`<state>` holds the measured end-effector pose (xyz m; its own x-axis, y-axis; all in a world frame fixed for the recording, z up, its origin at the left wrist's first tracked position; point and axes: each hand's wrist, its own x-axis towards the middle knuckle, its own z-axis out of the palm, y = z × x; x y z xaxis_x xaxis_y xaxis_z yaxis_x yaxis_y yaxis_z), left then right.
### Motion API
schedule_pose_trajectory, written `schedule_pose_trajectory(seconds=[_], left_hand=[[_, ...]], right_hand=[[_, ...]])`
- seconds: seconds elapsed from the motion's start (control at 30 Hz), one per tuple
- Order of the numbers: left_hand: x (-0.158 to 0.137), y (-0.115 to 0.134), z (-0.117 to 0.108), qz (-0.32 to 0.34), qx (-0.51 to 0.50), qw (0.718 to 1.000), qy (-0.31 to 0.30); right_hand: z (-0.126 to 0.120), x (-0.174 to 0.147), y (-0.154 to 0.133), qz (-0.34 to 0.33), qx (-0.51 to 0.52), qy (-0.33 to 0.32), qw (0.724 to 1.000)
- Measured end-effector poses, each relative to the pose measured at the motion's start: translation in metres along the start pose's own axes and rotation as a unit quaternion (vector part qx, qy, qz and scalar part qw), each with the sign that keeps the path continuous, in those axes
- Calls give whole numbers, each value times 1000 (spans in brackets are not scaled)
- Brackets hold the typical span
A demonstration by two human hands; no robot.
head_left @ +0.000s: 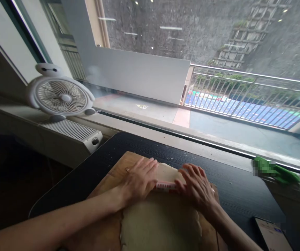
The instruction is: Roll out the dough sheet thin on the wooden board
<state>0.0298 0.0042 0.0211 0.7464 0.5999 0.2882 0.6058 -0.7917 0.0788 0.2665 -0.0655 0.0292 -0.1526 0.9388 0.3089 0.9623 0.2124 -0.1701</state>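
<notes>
From my remote post, I find a sheet of dough [163, 223] flat on a wooden board [113, 176]. Across it lies a labelled rolling pin [166, 185], its ends hidden beneath the palms. The left hand [141, 177] and right hand [195, 184] rest over it, fingers extended, neither clenched; I cannot tell how firmly either presses. I judge the dough soft, limp and apt to tear at its ragged edge, best lifted from beneath on spread palms. The pin looks stiff, probably light, best controlled near both ends. The board sits on a black table [240, 195], with a phone [272, 233] at right and a green cloth [277, 171] beyond.
</notes>
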Motion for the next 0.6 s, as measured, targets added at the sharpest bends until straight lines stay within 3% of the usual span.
schedule_pose_trajectory(seconds=[0.13,0.23,0.3,0.37,0.47,0.53,0.6], left_hand=[[33,-14,0,-106,-1,994,-15],[7,-5,-2,-42,-11,999,-15],[-18,4,-1,22,-8,1000,6],[-24,6,0,43,-7,999,15],[13,-10,3,-31,-23,999,-5],[51,-26,3,-96,-45,992,-64],[82,-38,0,-180,-75,974,-118]], right_hand=[[12,38,13,66,-27,3,997],[20,7,7,20,-28,-6,999],[23,-22,1,-31,-33,24,999],[21,-32,-2,-39,-39,45,997],[13,-4,1,7,-31,10,999],[8,20,3,30,-25,-22,999],[3,28,2,10,-22,-35,999]])
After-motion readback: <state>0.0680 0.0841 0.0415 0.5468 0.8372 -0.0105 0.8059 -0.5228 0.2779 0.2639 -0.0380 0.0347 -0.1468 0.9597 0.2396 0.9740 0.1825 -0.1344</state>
